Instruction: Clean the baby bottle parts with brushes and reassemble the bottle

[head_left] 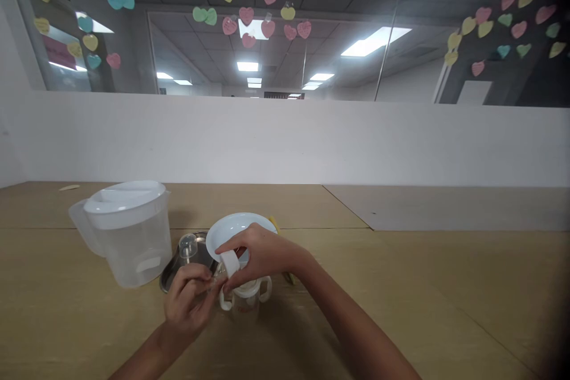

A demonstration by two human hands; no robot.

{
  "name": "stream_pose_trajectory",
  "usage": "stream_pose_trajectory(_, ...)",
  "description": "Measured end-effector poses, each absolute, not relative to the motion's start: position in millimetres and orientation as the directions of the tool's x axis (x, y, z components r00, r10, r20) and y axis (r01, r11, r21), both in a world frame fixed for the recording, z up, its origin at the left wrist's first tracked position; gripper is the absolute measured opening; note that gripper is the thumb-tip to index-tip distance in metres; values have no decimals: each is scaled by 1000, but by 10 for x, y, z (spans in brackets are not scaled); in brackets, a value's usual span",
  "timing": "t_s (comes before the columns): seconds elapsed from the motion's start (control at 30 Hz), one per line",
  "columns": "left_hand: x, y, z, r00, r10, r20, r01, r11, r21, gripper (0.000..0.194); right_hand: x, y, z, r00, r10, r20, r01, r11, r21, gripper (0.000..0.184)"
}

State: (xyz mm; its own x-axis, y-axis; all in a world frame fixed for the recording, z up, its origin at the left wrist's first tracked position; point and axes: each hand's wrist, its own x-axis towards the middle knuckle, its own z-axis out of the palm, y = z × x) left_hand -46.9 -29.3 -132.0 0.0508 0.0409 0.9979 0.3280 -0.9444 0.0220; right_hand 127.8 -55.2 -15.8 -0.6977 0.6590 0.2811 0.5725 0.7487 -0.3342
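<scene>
My right hand [262,252] grips a white bottle collar [230,263] between thumb and fingers, tilted to the left. My left hand [191,297] pinches a clear piece [219,271] at the collar's left side; it looks like a nipple, but the fingers partly cover it. Just beneath both hands a clear baby bottle [246,304] with two white side handles stands on the table. Its top is partly hidden by my right hand. A clear domed cap [187,247] sits on a metal tray [167,279] behind my left hand.
A large translucent lidded pitcher [138,249] stands at the left. Behind my right hand is a white bowl [222,227], with a yellow item [273,224] partly showing beside it. The wooden table [356,297] meets a white wall [285,142] at the back.
</scene>
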Motion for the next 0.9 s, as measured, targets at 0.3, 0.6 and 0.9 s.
stream_pose_trajectory(0.3,-467,-206,-1461,78,205,976,68,-977,200,23,1243,-581,-144,-718,627,302,552,777,-302,34)
stream_pose_trajectory(0.6,-467,-181,-1427,88,175,981,57,-984,171,28,1241,-593,-134,-747,601,284,532,797,-286,33)
stream_pose_trajectory(0.9,-352,-233,-1657,164,309,937,-7,-949,315,56,1324,-620,-107,-660,687,305,652,725,-223,28)
